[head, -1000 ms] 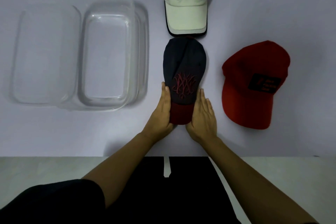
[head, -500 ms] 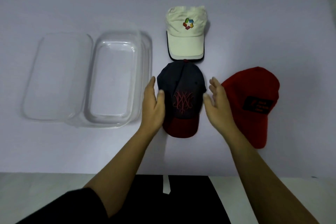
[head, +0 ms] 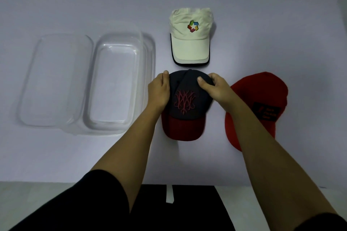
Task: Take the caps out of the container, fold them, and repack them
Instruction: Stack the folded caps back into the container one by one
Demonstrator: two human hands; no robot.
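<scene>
now the navy cap (head: pixel 185 103) lies on the pale table (head: pixel 75 155) in front of the person, its red brim pointing toward them and a red stitched emblem on the crown. both hands are on the far part of the crown: the left hand (head: pixel 159 90) grips the left edge with its fingers curled round it, and the right hand (head: pixel 216 88) pinches the right side, thumb (head: pixel 201 82) on top of the fabric and fingers tucked behind. just beyond lies the white cap (head: pixel 190 43), brim toward the navy one but not touching it. the red cap (head: pixel 262 95) sits to the right, partly hidden by the right forearm. to the left stands the clear container (head: pixel 144 80), with its clear lid (head: pixel 54 80) flat against its far-left side.
</scene>
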